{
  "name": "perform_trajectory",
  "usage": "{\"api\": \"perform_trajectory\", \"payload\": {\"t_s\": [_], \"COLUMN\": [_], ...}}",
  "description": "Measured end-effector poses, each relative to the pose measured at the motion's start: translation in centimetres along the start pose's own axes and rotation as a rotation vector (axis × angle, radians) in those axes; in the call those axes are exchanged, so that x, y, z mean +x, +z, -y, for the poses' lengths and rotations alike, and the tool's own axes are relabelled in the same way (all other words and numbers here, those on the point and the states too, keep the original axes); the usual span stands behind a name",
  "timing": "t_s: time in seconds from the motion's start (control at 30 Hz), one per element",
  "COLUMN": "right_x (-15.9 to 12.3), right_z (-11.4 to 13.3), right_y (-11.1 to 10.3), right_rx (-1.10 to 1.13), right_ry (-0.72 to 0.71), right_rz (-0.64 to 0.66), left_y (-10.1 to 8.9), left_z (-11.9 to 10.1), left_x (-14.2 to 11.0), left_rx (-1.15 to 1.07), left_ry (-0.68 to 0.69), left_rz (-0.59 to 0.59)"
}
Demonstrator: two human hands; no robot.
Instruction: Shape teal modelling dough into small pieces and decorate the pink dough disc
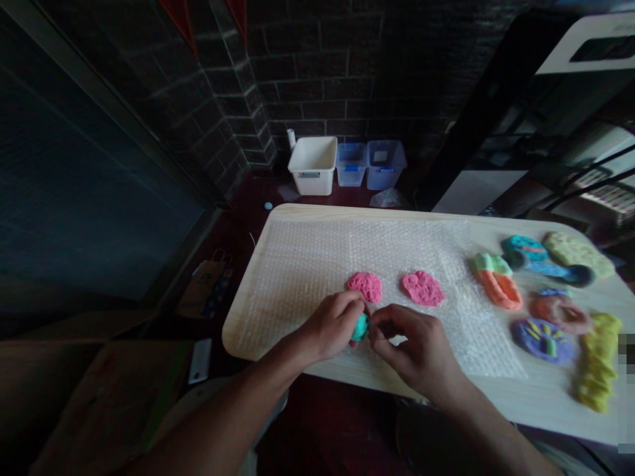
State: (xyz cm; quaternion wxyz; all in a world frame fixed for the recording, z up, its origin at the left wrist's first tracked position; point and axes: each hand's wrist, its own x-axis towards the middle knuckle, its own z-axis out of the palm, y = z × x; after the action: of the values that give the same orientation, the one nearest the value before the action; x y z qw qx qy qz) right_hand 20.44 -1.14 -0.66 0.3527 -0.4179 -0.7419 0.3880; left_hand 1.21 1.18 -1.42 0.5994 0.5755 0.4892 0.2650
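Observation:
A lump of teal modelling clay (360, 326) is held in my left hand (335, 325), whose fingers are wrapped round it. My right hand (414, 344) meets it from the right, thumb and forefinger pinched together at the clay's edge; whatever sits between those fingertips is too small to make out. Just beyond my hands, a bumpy pink clay piece (366, 286) lies on the bubble wrap (307, 264). To its right rests a second, flattened pink clay piece (423, 288).
Shaped clay pieces crowd the table's right side: an orange and green one (500, 284), a purple disc (543, 340), a pink ring (560, 312), a yellow strip (599, 360) and a blue dumbbell-like form (553, 267). Past the table's far edge stand a white basket (313, 165) and blue bins (385, 165).

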Motion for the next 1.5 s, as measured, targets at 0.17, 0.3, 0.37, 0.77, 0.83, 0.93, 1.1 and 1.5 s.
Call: {"api": "perform_trajectory", "payload": {"t_s": [0.17, 0.3, 0.37, 0.77, 0.83, 0.93, 1.1, 1.5], "right_x": [-0.1, -0.1, -0.1, 0.2, 0.3, 0.5, 0.4, 1.5], "right_z": [-0.3, -0.3, -0.3, -0.8, -0.7, -0.6, -0.3, -3.1], "right_y": [-0.1, -0.4, -0.5, 0.6, 0.7, 0.8, 0.9, -3.5], "right_rx": [0.145, 0.198, 0.255, 0.212, 0.174, 0.16, 0.381, 0.929], "right_ry": [0.184, 0.247, 0.279, 0.45, 0.445, 0.419, 0.405, 0.466], "right_rz": [0.037, 0.074, 0.114, 0.018, -0.015, -0.039, -0.08, -0.352], "left_y": [-0.5, -0.3, -0.1, 0.9, 0.9, 1.1, 0.6, -3.0], "left_z": [-0.7, -1.2, -1.3, -0.4, -0.4, -0.6, -0.3, 0.1], "left_x": [-0.4, -0.9, -1.0, -0.6, -0.5, -0.4, 0.0, 0.3], "left_rx": [0.17, 0.346, 0.388, 0.648, 0.695, 0.7, 0.639, 0.713], "left_ry": [0.123, 0.226, 0.266, 0.301, 0.283, 0.274, 0.302, 0.266], "left_rz": [-0.09, -0.133, -0.148, -0.141, -0.15, -0.177, -0.243, -0.324]}}
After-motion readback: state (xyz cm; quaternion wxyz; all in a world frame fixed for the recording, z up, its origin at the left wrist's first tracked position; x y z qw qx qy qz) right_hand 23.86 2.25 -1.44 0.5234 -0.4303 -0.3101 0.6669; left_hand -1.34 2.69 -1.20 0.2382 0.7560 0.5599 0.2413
